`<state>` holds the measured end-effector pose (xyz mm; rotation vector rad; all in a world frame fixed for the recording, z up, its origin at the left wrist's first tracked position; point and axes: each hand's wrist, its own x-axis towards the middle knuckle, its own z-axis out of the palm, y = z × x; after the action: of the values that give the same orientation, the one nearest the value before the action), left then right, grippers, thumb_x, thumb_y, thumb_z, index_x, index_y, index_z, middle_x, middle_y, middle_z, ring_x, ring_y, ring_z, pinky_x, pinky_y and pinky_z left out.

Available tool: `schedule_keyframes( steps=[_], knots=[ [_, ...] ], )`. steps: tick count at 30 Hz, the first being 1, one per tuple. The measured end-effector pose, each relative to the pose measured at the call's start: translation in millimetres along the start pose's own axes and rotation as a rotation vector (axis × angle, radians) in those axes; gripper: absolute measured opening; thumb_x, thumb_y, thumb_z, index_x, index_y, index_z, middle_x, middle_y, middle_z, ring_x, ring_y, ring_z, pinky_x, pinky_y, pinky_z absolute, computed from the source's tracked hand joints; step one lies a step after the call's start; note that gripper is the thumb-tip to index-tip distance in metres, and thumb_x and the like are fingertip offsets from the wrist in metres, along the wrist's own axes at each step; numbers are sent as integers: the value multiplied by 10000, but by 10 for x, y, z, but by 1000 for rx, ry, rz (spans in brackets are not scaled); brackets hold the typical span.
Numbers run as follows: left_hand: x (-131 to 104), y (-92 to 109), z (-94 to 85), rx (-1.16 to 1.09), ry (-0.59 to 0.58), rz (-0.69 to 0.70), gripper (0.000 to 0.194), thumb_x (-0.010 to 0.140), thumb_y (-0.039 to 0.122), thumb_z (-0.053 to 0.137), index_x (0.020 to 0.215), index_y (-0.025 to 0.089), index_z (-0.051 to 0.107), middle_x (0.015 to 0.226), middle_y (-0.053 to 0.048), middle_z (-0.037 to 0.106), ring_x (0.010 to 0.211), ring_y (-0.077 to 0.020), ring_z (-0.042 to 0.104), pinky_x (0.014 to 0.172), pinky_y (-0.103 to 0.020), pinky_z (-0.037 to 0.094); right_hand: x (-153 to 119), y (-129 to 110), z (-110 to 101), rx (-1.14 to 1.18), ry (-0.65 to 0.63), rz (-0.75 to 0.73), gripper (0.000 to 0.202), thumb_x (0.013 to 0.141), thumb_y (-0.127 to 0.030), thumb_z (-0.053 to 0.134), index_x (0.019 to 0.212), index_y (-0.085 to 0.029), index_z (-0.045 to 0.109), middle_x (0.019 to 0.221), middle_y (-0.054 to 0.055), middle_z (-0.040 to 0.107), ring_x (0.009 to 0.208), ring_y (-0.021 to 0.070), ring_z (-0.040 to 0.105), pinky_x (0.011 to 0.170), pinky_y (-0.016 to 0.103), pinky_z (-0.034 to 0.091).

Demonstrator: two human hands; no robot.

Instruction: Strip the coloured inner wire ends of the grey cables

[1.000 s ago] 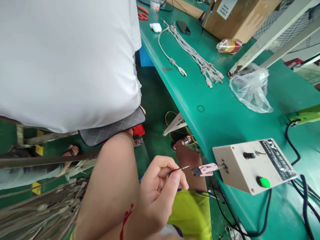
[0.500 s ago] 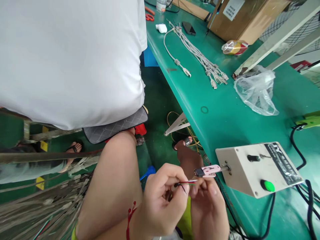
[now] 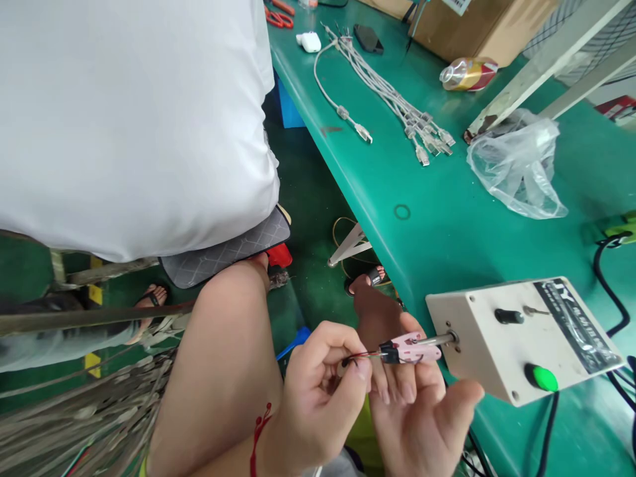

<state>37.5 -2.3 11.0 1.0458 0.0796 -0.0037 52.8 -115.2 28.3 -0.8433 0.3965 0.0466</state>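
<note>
My left hand [image 3: 320,401], with a red string bracelet at its wrist, is closed on a cable end. Thin coloured wires [image 3: 362,355] stick out between thumb and forefinger. Their tips meet the black jaws of a pink clip [image 3: 410,349]; whether they are gripped inside cannot be made out. The clip sits on the metal shaft [image 3: 440,339] of a beige box [image 3: 487,338] with a green button. Palm up below the clip, my right hand [image 3: 420,411] is open, its thumb spread toward the box. Its fingers lie beneath the clip and partly behind it.
Grey USB cables [image 3: 387,93] lie bundled on the green table [image 3: 358,179]. A clear plastic bag [image 3: 519,162], a bottle [image 3: 468,73], a phone [image 3: 368,38] and a cardboard box [image 3: 481,30] are farther back. A person in a white shirt [image 3: 134,126] sits close ahead. More cables [image 3: 99,411] hang at lower left.
My right hand has opened, its fingers and thumb spreading under the clip. The wires in my left hand now reach the clip's black jaws. The clip has turned on its shaft. The view has shifted slightly.
</note>
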Motion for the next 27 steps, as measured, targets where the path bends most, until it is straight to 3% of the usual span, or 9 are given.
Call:
schedule_keyframes(
  steps=[4, 8, 17, 27],
  knots=[
    [-20, -39, 23, 16, 36, 25, 206, 1204, 407, 677, 1100, 232, 710, 760, 52, 688, 440, -20, 370, 550, -169, 471, -13, -20, 40, -32, 32, -16, 375, 1025, -652, 842, 1186, -324, 926, 652, -87, 278, 616, 134, 196, 567, 244, 367],
    [-43, -86, 17, 42, 58, 20, 167, 1210, 370, 668, 1115, 242, 721, 787, 54, 703, 444, -15, 371, 556, -161, 467, -4, 21, -3, -23, 33, -45, 275, 1064, -568, 820, 1143, -323, 916, 649, -89, 214, 616, 140, 198, 579, 238, 388],
    [-25, -93, 13, 41, 35, -13, 212, 1213, 406, 655, 1109, 228, 701, 799, 40, 720, 449, -24, 373, 580, -177, 482, 27, 51, -22, -27, 88, -73, 283, 1022, -570, 877, 1117, -304, 900, 639, -95, 207, 623, 136, 244, 614, 201, 468],
    [-24, -113, 44, 72, 28, -18, 249, 1198, 432, 663, 1069, 223, 705, 749, 41, 664, 448, -39, 367, 489, -174, 395, 13, 49, -54, -25, 103, -46, 298, 1000, -573, 901, 1144, -313, 912, 650, -91, 228, 598, 139, 307, 584, 224, 468]
  ],
)
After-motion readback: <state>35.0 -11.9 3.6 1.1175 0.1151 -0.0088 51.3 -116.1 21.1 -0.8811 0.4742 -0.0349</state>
